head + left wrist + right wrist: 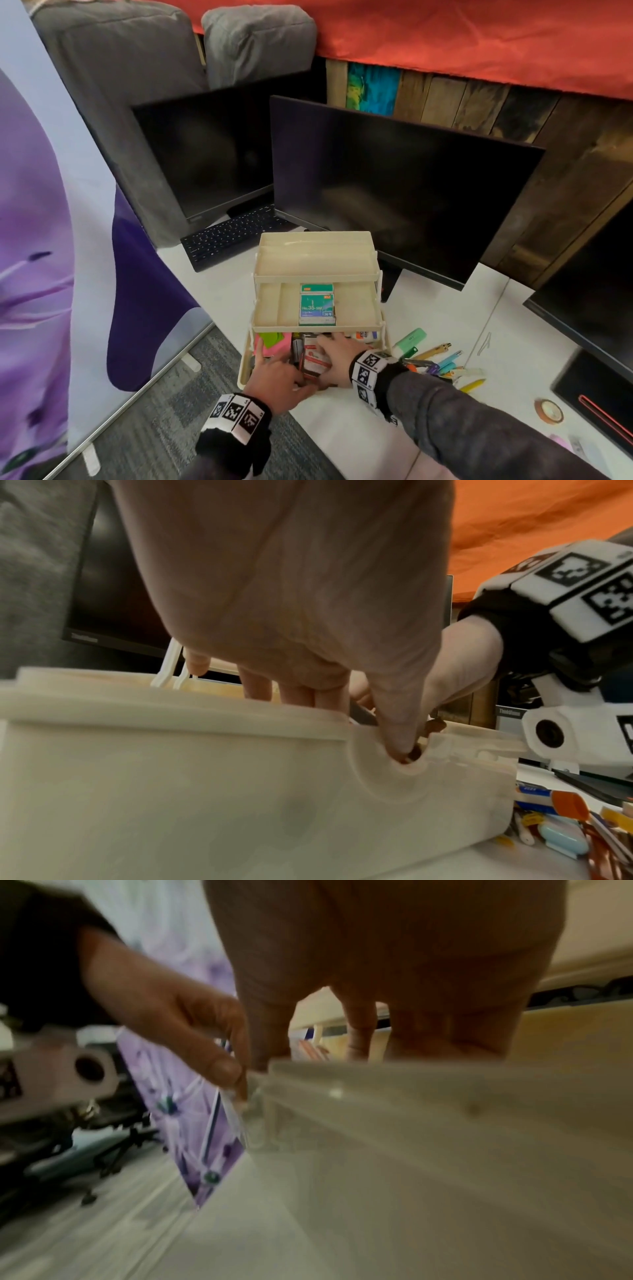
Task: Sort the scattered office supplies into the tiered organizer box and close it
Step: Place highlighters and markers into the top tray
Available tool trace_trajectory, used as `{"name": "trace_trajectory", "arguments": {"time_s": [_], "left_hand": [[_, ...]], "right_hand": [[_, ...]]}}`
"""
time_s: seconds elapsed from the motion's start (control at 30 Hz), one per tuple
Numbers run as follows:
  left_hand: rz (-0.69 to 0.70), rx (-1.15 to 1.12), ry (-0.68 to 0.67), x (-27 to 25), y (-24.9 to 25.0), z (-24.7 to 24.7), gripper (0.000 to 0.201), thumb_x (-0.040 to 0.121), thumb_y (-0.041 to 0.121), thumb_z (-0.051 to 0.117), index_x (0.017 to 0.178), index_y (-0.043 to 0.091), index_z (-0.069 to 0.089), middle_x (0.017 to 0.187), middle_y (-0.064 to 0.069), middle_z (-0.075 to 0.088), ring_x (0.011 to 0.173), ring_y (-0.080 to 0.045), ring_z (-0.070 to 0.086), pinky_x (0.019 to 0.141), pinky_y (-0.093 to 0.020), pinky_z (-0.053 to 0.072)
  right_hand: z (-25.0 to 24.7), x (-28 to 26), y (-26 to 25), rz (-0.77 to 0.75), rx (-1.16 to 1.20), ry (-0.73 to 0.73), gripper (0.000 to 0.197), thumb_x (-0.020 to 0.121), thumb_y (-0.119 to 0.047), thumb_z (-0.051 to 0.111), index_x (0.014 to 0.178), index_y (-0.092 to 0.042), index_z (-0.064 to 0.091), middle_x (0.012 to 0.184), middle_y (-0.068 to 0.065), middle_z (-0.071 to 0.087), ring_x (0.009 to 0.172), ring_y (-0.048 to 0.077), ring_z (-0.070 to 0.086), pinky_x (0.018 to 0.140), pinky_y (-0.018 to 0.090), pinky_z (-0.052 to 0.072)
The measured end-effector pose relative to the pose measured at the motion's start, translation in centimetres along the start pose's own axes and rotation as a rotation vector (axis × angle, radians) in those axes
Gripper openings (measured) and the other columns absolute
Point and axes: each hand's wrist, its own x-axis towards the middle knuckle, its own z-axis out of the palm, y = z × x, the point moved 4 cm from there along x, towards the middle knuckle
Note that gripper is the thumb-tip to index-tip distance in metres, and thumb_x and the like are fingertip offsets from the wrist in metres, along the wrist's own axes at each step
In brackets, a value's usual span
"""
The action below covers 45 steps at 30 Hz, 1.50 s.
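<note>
Cream plastic organizer box stands open in tiers on the white desk. Both hands reach down into its bottom tray: the left hand beside pink sticky notes, the right hand flat on a red-and-white packet. Whether either grip has closed on anything cannot be told.

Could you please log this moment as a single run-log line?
left hand: in organizer box bottom tier | right hand: on red-white packet there | staple box: middle tray | pens: still on desk
</note>
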Motion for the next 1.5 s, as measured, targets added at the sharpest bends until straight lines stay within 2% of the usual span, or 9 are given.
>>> {"name": "trace_trajectory", "arguments": {"time_s": [0.17, 0.27, 0.5, 0.7, 0.83, 1.1, 1.23, 1.4, 1.5], "left_hand": [[0.012, -0.015, 0.023, -0.1, 0.0, 0.0, 0.044, 0.089, 0.062, 0.035, 0.101, 0.036, 0.069, 0.122, 0.018, 0.061, 0.138, -0.004, 0.027, 0.103, -0.059, -0.028], [0.007, -0.057, 0.066, -0.3, 0.0, -0.2, 0.041, 0.088, 0.06, 0.039, 0.096, 0.032, 0.069, 0.111, 0.017, 0.066, 0.136, -0.002, 0.028, 0.106, -0.056, -0.025], [-0.062, -0.227, 0.303, -2.1, -1.3, -2.1, 0.022, 0.09, 0.03, 0.046, 0.102, 0.029, 0.064, 0.131, 0.017, 0.052, 0.135, -0.01, 0.032, 0.117, -0.04, 0.003], [-0.1, -0.362, 0.364, -1.9, -2.2, -1.2, 0.03, 0.09, 0.017, 0.044, 0.115, 0.029, 0.056, 0.118, 0.018, 0.057, 0.122, -0.008, 0.044, 0.115, -0.039, 0.017], [-0.069, -0.385, 0.375, -1.5, -2.0, -1.2, 0.02, 0.09, 0.019, 0.047, 0.101, 0.028, 0.062, 0.117, 0.02, 0.057, 0.122, -0.007, 0.044, 0.113, -0.038, 0.017], [-0.072, -0.289, 0.31, -0.7, -1.6, -0.3, 0.015, 0.09, 0.03, 0.048, 0.094, 0.03, 0.063, 0.113, 0.02, 0.057, 0.113, -0.006, 0.051, 0.108, -0.041, 0.026], [-0.058, -0.175, 0.241, -0.4, -0.6, 0.2, 0.027, 0.091, 0.04, 0.041, 0.098, 0.029, 0.065, 0.111, 0.012, 0.058, 0.12, -0.012, 0.045, 0.108, -0.042, 0.024], [-0.026, 0.012, 0.059, 1.1, 1.7, 0.5, 0.04, 0.097, 0.04, 0.028, 0.111, 0.026, 0.063, 0.12, 0.006, 0.057, 0.122, -0.021, 0.041, 0.111, -0.047, 0.014], [-0.032, 0.147, -0.018, 2.1, 2.4, 0.5, 0.06, 0.089, 0.047, 0.01, 0.113, 0.028, 0.062, 0.122, 0.004, 0.056, 0.125, -0.022, 0.04, 0.11, -0.051, 0.016]], "right_hand": [[-0.4, -0.6, 0.6, 0.034, 0.0, 0.051, 0.047, 0.075, -0.035, 0.067, 0.112, -0.017, 0.045, 0.117, 0.004, 0.055, 0.105, 0.025, 0.056, 0.086, 0.035, 0.045], [0.4, 0.2, 0.1, 0.041, -0.026, 0.084, 0.05, 0.075, -0.032, 0.066, 0.119, -0.018, 0.047, 0.121, 0.006, 0.054, 0.109, 0.028, 0.056, 0.094, 0.04, 0.048], [2.2, 2.7, -0.7, 0.071, -0.1, 0.084, 0.06, 0.072, -0.024, 0.076, 0.122, -0.014, 0.046, 0.123, 0.014, 0.041, 0.104, 0.036, 0.057, 0.093, 0.043, 0.048], [2.4, 3.4, 0.4, 0.044, -0.017, 0.116, 0.049, 0.075, -0.021, 0.072, 0.12, -0.019, 0.051, 0.121, 0.014, 0.051, 0.107, 0.035, 0.057, 0.095, 0.043, 0.047], [2.3, 3.7, 0.7, 0.038, -0.029, 0.121, 0.044, 0.077, -0.016, 0.068, 0.118, -0.015, 0.052, 0.121, 0.014, 0.054, 0.107, 0.034, 0.057, 0.094, 0.042, 0.048], [2.7, 3.7, 0.9, 0.045, -0.043, 0.168, 0.061, 0.073, -0.022, 0.074, 0.125, -0.015, 0.043, 0.127, 0.012, 0.047, 0.11, 0.034, 0.056, 0.095, 0.043, 0.048], [2.5, 3.2, 0.6, 0.075, 0.013, 0.168, 0.059, 0.073, -0.027, 0.074, 0.124, -0.017, 0.045, 0.129, 0.012, 0.044, 0.11, 0.036, 0.054, 0.096, 0.043, 0.046], [0.8, 0.2, 0.8, -0.004, 0.058, 0.162, 0.032, 0.082, -0.022, 0.064, 0.111, -0.011, 0.056, 0.124, 0.011, 0.046, 0.11, 0.031, 0.052, 0.092, 0.035, 0.043], [0.1, -2.9, 1.6, -0.064, 0.143, 0.286, 0.022, 0.086, -0.023, 0.057, 0.107, -0.016, 0.059, 0.12, 0.006, 0.048, 0.112, 0.027, 0.051, 0.093, 0.035, 0.043]]}}
